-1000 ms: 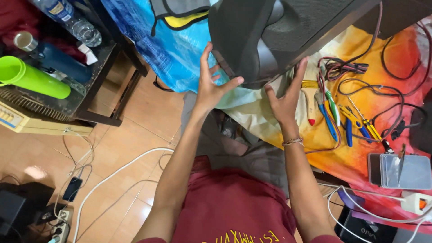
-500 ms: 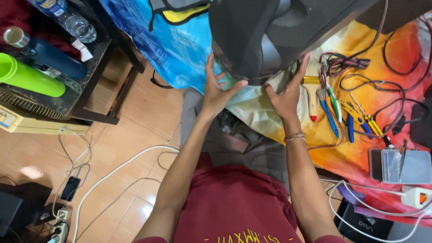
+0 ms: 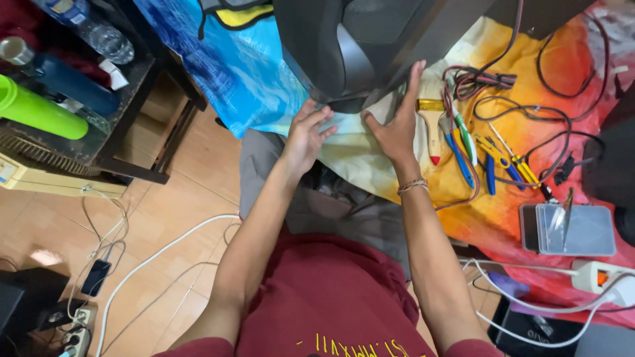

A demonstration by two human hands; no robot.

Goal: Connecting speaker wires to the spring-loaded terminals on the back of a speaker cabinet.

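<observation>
A large dark grey appliance casing [image 3: 370, 39] rests on a colourful cloth [image 3: 251, 73] at the top of the head view. My left hand [image 3: 305, 135] lies with fingers spread under the casing's lower left edge, touching the cloth. My right hand [image 3: 397, 122] is flat against the casing's lower right side, index finger pointing up along its edge. Neither hand is closed around anything.
Screwdrivers [image 3: 463, 149], a paint brush [image 3: 431, 125], pliers and tangled wires [image 3: 542, 112] lie right of my right hand. A clear plastic box [image 3: 572, 230] sits further right. A black shelf [image 3: 126, 86] with a green cup [image 3: 36, 109] and bottles stands left.
The casing has shifted up and right in view. Both hands have lowered from gripping its sides and now rest near its bottom edge on the cloth.
</observation>
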